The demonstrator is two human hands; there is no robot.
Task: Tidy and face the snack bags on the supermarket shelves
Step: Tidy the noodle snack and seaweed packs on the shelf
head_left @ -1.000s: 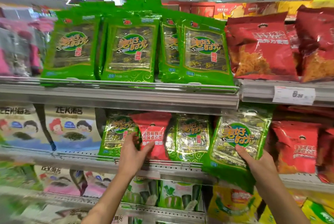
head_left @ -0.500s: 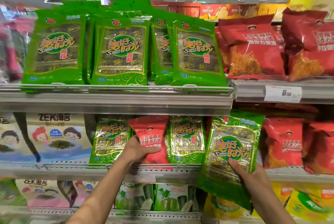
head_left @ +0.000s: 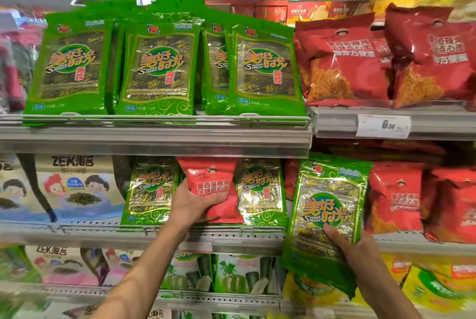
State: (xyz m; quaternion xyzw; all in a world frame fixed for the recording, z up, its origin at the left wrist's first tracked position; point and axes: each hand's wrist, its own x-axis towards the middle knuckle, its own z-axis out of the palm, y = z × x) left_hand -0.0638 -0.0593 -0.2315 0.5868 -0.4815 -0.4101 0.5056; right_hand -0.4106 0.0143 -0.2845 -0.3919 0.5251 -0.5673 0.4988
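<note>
Right hand (head_left: 360, 257): gripping the lower part of a green seaweed bag (head_left: 327, 218), thumb lying on the printed front, the other fingers hidden behind the pack; it is holding the bag tilted and out in front of the middle shelf (head_left: 77, 235), with the bag's bottom edge hanging below the shelf lip.

Left hand (head_left: 192, 206): reaching up to the middle shelf and clasping a small red snack bag (head_left: 212, 187), fingers curling round the bag's lower front. The red bag is standing on the middle shelf, wedged between two green seaweed packs, one (head_left: 150, 191) to its left and one (head_left: 261, 189) to its right.

Middle shelf, left: pale packs marked ZEK (head_left: 77, 187) with cartoon faces are standing side by side. Middle shelf, right: red noodle-snack bags (head_left: 394, 197) are leaning upright just beside the held green bag.

Lower shelf (head_left: 219, 298): green-and-white packs (head_left: 231, 275) are showing below the left forearm; yellow bags (head_left: 438, 285) are lying at the right.

Upper shelf (head_left: 154, 135): rows of green seaweed bags (head_left: 159, 71) are standing face-forward behind a wire rail, several deep. To their right, large red bags (head_left: 345, 61) are slumping against each other above a white price tag (head_left: 383, 126).
</note>
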